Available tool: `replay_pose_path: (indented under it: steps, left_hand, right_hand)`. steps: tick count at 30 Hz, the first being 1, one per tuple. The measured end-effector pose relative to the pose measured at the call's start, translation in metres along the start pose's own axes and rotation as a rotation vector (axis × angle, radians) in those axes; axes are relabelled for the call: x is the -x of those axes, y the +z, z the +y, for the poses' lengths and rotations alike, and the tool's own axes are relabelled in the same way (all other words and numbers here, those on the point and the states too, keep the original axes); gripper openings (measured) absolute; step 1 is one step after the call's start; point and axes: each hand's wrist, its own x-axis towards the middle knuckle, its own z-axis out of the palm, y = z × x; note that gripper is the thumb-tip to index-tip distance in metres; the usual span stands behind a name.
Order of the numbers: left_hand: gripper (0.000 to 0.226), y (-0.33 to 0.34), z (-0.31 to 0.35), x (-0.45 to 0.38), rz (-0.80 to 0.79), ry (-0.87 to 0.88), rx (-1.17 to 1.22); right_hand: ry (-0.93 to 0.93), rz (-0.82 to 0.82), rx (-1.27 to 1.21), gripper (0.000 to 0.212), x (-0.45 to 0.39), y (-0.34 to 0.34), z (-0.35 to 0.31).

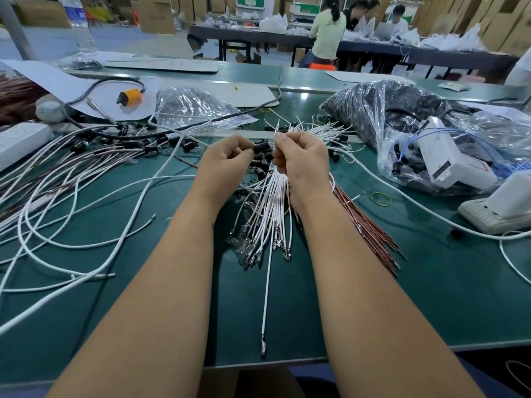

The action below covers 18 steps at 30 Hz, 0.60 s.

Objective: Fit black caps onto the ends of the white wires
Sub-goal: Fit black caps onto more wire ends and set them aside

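My left hand (225,160) pinches a black cap (261,147) between thumb and fingertips, just left of my right hand. My right hand (301,159) grips a bundle of white wires (273,208); their bare ends fan out above the fist and their terminal ends hang down toward me. The cap sits close to the wire ends at the top of the fist. Loose black caps (263,168) lie on the green table (431,282) under both hands. One white wire (266,297) lies straight toward the front edge.
Long white wires with caps fitted (86,156) sprawl at left. Brown wires (370,228) lie by my right wrist. Clear bags (373,110) of black parts, a white device (451,159) and an orange plug (130,97) crowd the back. Several people work at a far table.
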Motion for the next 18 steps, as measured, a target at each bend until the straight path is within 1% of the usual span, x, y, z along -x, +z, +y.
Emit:
replay_pose_path:
  steps: [4,7,12,18]
  left_hand:
    - [0.017,0.0008,0.0012,0.0012,0.013,-0.009,-0.014]
    - [0.019,0.0001,0.0030,0.0015,0.035,-0.016,-0.015]
    - [0.015,-0.0006,0.0053,0.0029,0.003,0.017,-0.060]
    - [0.019,-0.0024,0.0018,0.0008,0.035,-0.017,-0.074]
  right_hand:
    - [-0.003,-0.013,0.004,0.014,-0.0002,-0.0007,-0.0003]
    - [-0.003,-0.026,0.020,0.013,-0.0012,-0.0013,0.0011]
    - [-0.041,-0.056,0.073,0.017,-0.0033,-0.0030,0.0051]
    - [-0.035,-0.131,0.055,0.017,-0.0029,-0.0050,0.0087]
